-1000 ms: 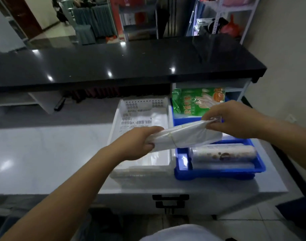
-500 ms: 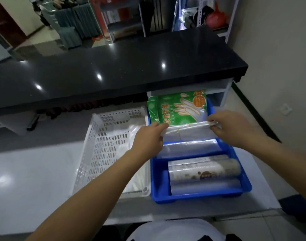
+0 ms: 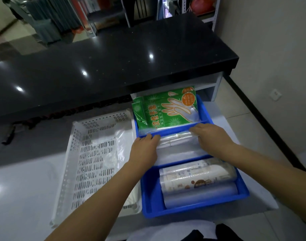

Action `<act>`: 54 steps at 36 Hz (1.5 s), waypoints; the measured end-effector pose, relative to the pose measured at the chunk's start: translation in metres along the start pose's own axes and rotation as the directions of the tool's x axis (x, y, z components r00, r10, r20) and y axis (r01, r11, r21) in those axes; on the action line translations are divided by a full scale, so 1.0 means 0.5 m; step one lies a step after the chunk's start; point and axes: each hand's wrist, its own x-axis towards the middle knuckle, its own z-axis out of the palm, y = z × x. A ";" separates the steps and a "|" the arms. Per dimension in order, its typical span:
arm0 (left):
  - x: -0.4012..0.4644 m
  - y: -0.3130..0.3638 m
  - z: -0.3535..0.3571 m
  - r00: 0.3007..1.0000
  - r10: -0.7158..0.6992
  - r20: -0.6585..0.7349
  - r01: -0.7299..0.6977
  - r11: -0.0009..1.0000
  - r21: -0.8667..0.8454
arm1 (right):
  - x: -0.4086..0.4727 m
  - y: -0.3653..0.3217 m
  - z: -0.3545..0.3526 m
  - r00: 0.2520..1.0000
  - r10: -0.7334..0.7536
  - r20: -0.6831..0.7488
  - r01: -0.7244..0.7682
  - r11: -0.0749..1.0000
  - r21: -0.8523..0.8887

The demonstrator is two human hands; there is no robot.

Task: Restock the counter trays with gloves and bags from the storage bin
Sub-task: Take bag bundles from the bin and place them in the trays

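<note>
- Bag bundle (image 3: 176,139): clear, flattened pack of plastic bags lying crosswise in the middle compartment of the blue tray (image 3: 240,192), just in front of the divider.
- Left hand (image 3: 144,150): palm down on the left end of the bundle, fingers close together and curled over its far edge. Whether they pinch the film or only press on it cannot be told.
- Right hand (image 3: 210,138): palm down on the right end, fingers extended and narrow, lying on the film. A closed grip is not visible here either.
- Glove packs (image 3: 166,110): green packets standing tilted in the rear compartment, touching the divider directly behind the bundle.
- Rolls (image 3: 197,178): film-wrapped rolls lying side by side in the front compartment, apart from both hands.
- White basket (image 3: 89,153): perforated, set beside the tray on its left, with loose clear plastic inside.
- Handling estimate: the bundle is likely light, soft and limp, with a slick surface; expect sagging if lifted by one end.
- Recommended hold: support both short ends together, or press flat with open palms when seating it. Avoid pinching a single layer, which may slide out of the stack.
- Step estimate: seating the bundle in its compartment appears nearly complete.
</note>
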 end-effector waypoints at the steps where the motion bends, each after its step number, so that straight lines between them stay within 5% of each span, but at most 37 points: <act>1: 0.001 -0.001 -0.005 0.999 0.008 0.031 -0.007 1.000 -0.010 | 0.002 0.002 -0.001 0.999 -0.002 0.034 0.003 1.000 -0.006; 9: 0.050 -0.018 -0.062 0.912 -0.004 0.410 0.066 0.989 -0.136 | 0.044 0.021 -0.059 0.965 0.028 0.261 -0.033 0.999 0.014; 18: 0.035 -0.022 -0.035 0.999 -0.047 -0.011 0.045 0.987 -0.157 | 0.049 -0.003 -0.011 0.999 0.043 -0.011 -0.044 0.995 -0.086; 26: 0.016 -0.024 -0.001 0.997 -0.023 -0.075 0.014 0.992 -0.126 | 0.030 -0.003 0.019 0.996 0.093 0.014 -0.090 0.987 -0.132; 34: 0.003 -0.036 -0.014 0.995 -0.060 0.081 0.072 0.986 -0.150 | 0.023 -0.017 -0.021 0.989 0.124 0.084 -0.119 0.991 -0.067; 39: -0.052 -0.052 -0.032 0.992 -0.113 0.061 0.123 0.970 -0.208 | -0.001 -0.052 -0.073 0.990 0.126 0.060 -0.125 0.992 -0.024; 47: -0.273 -0.074 -0.051 0.921 -0.385 0.054 0.372 0.834 -0.407 | -0.031 -0.210 -0.103 0.995 -0.064 0.076 0.059 0.997 0.055; 54: -0.538 -0.078 -0.028 0.722 -0.689 0.071 0.633 0.615 -0.470 | -0.030 -0.464 -0.047 0.881 -0.446 0.157 0.416 0.889 0.192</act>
